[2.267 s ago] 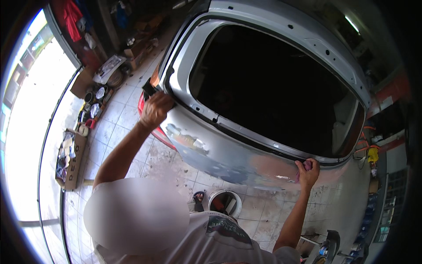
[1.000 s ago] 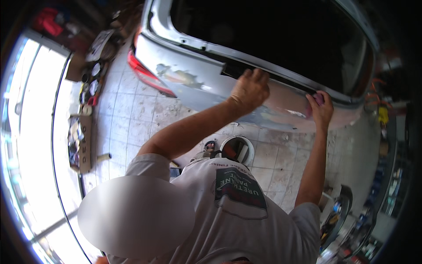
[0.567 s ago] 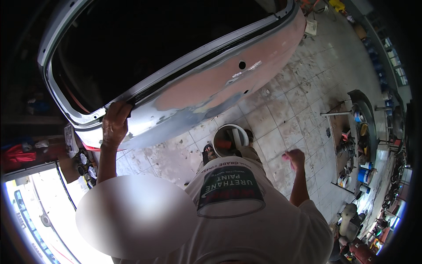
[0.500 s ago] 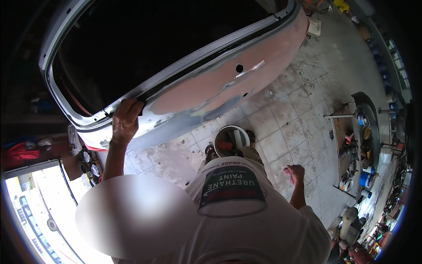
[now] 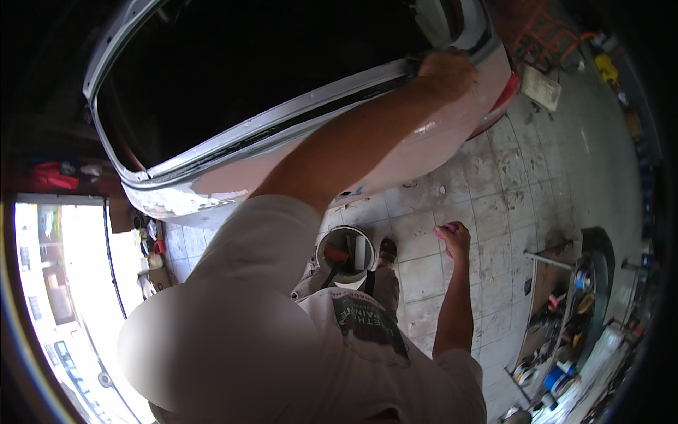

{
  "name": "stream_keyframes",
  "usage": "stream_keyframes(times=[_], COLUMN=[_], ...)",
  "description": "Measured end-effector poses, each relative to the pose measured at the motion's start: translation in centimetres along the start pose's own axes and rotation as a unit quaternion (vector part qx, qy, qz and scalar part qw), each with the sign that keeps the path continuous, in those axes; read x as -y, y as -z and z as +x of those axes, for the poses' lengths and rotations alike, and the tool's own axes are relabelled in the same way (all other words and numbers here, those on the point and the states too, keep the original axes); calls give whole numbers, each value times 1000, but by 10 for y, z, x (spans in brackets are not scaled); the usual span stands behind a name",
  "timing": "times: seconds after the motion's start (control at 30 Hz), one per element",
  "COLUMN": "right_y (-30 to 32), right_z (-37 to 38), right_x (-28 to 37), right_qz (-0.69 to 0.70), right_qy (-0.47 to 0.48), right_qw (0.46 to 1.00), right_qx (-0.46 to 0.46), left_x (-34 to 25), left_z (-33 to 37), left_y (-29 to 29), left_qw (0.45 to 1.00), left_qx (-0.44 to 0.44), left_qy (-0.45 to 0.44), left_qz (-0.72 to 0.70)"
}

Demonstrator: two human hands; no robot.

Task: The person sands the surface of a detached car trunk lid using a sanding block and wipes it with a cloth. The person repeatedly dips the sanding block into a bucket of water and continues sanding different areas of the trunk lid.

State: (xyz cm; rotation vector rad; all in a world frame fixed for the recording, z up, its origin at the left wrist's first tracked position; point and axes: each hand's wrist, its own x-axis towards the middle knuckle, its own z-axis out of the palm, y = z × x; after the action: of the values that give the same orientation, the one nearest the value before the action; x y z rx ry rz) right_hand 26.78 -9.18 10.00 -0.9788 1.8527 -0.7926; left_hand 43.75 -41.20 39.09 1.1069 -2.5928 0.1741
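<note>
Head view: The left hand (image 5: 448, 72) has shifted from the left end of the tailgate (image 5: 424, 152) to its right end, relocating the work area there. Its finger state cannot be determined. The right hand (image 5: 458, 239) remains clear of the panel, fingers closed around a pink wad (image 5: 445, 230). The tailgate stands ahead, beyond the white bucket (image 5: 371, 264).
</note>
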Motion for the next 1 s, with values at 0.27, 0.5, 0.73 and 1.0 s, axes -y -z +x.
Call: stream_keyframes(times=[0.27,0.5,0.73,1.0], right_y=[-43,-64,-180,-201], right_z=[59,-9,-121,-143], right_x=[22,-15,82,-6], right_qz=[102,252,172,-153], right_qy=[5,-180,-296,-219], right_qw=[982,918,820,849], right_qx=[157,247,459,456], left_x=[-49,-21,-109,-134], left_z=[18,-301,-568,-710], left_y=[8,61,-100,-252], left_qw=[994,944,728,550], left_qx=[62,127,59,13], left_qy=[84,206,442,717], left_qz=[-12,-224,-521,-429])
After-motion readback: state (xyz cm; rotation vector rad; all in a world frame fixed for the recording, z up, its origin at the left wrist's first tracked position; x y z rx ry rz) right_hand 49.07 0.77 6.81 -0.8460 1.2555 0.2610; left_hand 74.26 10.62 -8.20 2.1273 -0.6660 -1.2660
